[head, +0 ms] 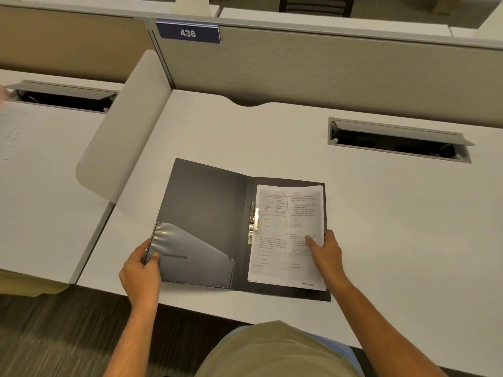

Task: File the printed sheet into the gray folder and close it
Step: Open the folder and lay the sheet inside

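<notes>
The gray folder [206, 202] lies open on the white desk [381, 213]. Its left cover is lifted a little off the desk, with a clear plastic pocket [196, 254] on its inside. My left hand [141, 270] grips the outer edge of that left cover near its lower corner. The printed sheet [283, 229] lies on the folder's right half, its left edge against the metal clip [254, 223] at the spine. My right hand [325, 254] rests on the sheet's right edge, fingers spread and pressing it flat.
A cable slot with an open lid [400, 140] sits in the desk at the back right. A rounded divider panel [125, 126] separates this desk from the neighbouring desk [40, 186] on the left. A partition wall with a sign reading 436 [188, 32] stands behind.
</notes>
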